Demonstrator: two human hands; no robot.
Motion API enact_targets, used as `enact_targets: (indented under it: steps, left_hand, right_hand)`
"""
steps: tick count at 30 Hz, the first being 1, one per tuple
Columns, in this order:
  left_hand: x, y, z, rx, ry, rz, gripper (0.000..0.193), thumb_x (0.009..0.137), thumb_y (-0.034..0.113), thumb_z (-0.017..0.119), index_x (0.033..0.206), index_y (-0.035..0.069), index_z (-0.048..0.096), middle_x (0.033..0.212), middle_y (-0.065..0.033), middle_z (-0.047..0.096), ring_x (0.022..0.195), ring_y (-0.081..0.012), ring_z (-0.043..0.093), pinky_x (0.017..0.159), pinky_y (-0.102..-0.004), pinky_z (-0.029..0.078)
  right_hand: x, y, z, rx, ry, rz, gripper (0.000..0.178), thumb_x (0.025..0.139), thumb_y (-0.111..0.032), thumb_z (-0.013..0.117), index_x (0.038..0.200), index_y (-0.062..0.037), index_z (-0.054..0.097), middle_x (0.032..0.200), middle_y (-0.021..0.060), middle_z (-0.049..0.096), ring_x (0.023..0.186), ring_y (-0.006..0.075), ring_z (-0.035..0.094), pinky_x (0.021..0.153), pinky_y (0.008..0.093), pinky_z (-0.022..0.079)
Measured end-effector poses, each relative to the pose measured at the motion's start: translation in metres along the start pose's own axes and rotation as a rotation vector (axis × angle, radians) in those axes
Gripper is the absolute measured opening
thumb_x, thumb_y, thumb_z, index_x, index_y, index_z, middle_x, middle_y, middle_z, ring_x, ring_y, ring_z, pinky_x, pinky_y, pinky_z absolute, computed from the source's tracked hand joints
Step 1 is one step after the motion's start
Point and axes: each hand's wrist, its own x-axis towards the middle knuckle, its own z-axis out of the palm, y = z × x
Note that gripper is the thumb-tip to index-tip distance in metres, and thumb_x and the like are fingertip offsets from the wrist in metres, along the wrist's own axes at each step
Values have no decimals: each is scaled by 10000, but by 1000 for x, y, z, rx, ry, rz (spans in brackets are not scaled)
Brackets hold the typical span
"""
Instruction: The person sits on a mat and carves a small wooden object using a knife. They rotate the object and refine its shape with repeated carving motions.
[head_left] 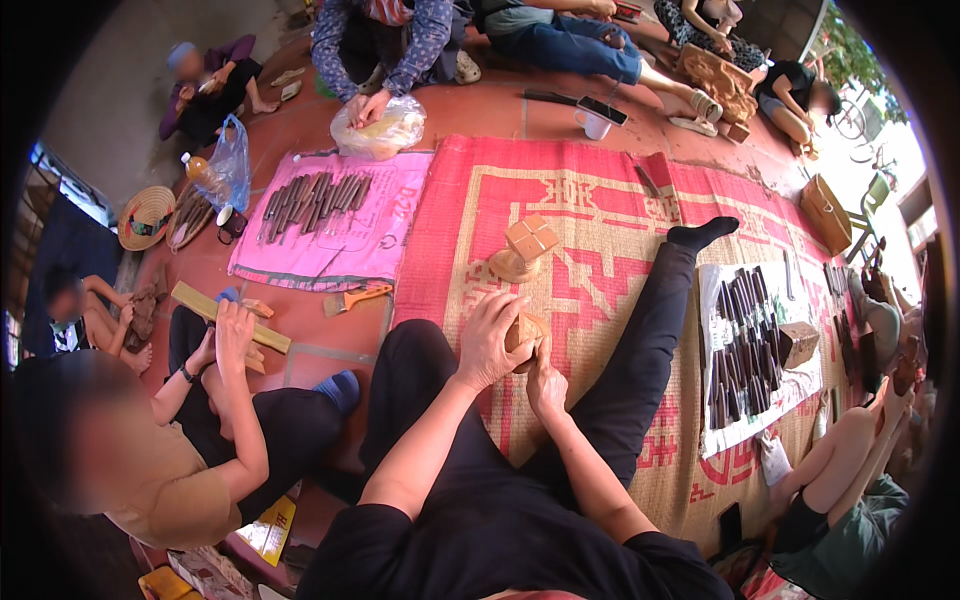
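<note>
The wooden piece (527, 326) is above the mat (595, 335), clasped in the left hand (491, 338); the right hand (546, 388) curls against its side, its hold too hidden to tell. A slip under hard pressure could jab the left hand; a drop could knock the cross-marked cube (532, 238) on the mat

Floor (480, 120): red tiles are showing pale joints | mat (447, 200): patterned, is lying over tiles | wall (115, 115): grey, is rising upper left | chair (876, 193): green, is standing right | daylight: is flooding in upper right, past foliage (845, 45)
</note>
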Motion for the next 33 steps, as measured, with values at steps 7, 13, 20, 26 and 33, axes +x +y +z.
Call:
enact_targets:
  steps: [7,13,20,26,33]
  left_hand:
    - [-5,1,-2,-35,-66,-49,603,738,266,699,1292,72,560,1263,-131,564,1226,-355,508,1112,-478,382]
    - [-5,0,0,4,-44,-25,606,738,247,699,1300,74,553,1279,-123,562,1236,-350,505,1110,-470,390]
    - [-5,-4,-2,-17,-27,-26,598,749,275,691,1291,64,555,1251,-147,563,1227,-362,504,1088,-477,396]
    - [-5,-2,1,-12,-50,-26,604,759,296,690,1299,64,555,1265,-149,559,1239,-361,498,1109,-477,387]
    - [-5,-4,0,4,-48,-24,603,764,301,685,1297,52,555,1262,-144,563,1234,-356,500,1116,-478,375]
  right_hand:
    - [-16,-32,-1,79,182,-245,584,903,-107,554,1451,-20,373,860,182,659,642,348,660,561,450,524]
    - [-16,-22,2,86,295,-299,659,864,-38,555,1488,-54,344,889,145,647,655,338,652,565,437,523]
    - [-12,0,2,28,-19,42,681,905,-92,527,1536,-71,272,911,199,694,661,377,670,578,483,522]
    - [-15,-24,3,63,191,-230,749,874,-68,555,1543,-33,219,952,192,695,677,355,675,555,463,514]
    - [-10,-3,-2,15,46,-55,745,894,-103,523,1553,-41,181,907,206,698,660,359,684,576,464,532]
